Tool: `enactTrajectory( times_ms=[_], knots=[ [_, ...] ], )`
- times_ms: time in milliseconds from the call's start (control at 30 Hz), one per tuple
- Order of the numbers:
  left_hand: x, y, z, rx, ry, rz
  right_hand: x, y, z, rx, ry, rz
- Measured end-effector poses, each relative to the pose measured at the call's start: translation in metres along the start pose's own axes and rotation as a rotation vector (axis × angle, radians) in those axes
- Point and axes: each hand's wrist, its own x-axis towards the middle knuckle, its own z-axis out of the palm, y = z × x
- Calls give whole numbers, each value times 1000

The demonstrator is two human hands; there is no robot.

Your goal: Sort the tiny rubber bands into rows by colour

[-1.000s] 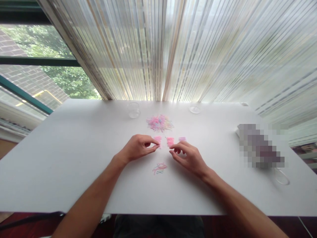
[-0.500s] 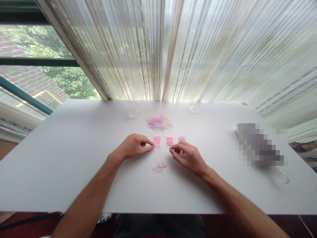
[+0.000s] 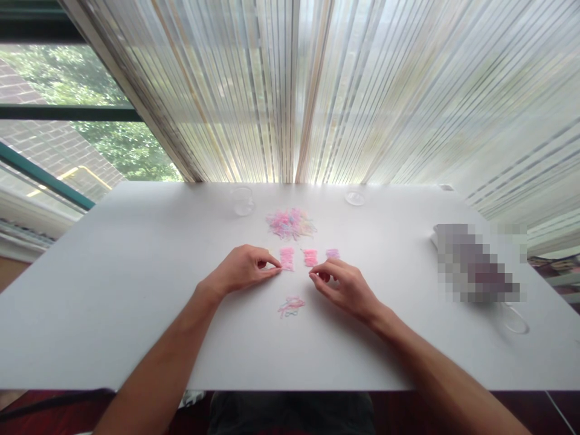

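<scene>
My left hand (image 3: 248, 266) is in a pinch, its fingertips at the lower left edge of a column of light pink rubber bands (image 3: 287, 258), touching the end of the lowest band. Just below a shorter column of brighter pink bands (image 3: 310, 258), my right hand (image 3: 342, 283) holds thumb and forefinger together; anything between them is too small to make out. Right of that lies a small lilac group of bands (image 3: 332, 253), its lower edge close behind my right knuckles. A mixed pastel heap of bands (image 3: 290, 223) sits farther back, and a few loose bands (image 3: 291, 307) lie nearer me.
On the white table (image 3: 136, 290), a clear round container (image 3: 244, 202) stands at the back left and a clear round lid (image 3: 354, 198) at the back right. A blurred-out pouch-like object (image 3: 473, 263) with a white loop (image 3: 516, 319) lies at right. Striped curtains (image 3: 272, 90) hang behind.
Both hands stay almost in place, with the left fingertips still at the bottom of the light pink column. The whole view shifts very slightly.
</scene>
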Motion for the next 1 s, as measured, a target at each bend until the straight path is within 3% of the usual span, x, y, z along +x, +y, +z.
enactTrajectory(
  times_ms=[500, 700, 833, 1000],
  knots=[
    [1, -1, 0, 37, 15, 16, 0, 0, -1, 9, -24, 9],
    [-1, 5, 0, -10, 21, 68, 0, -5, -3, 69, -154, -14],
    [-3, 15, 2, -66, -133, 117, -2, -8, -3, 79, -289, -35],
    [-6, 24, 3, -49, -307, 73, -3, -7, -1, 54, -330, -57]
  ],
)
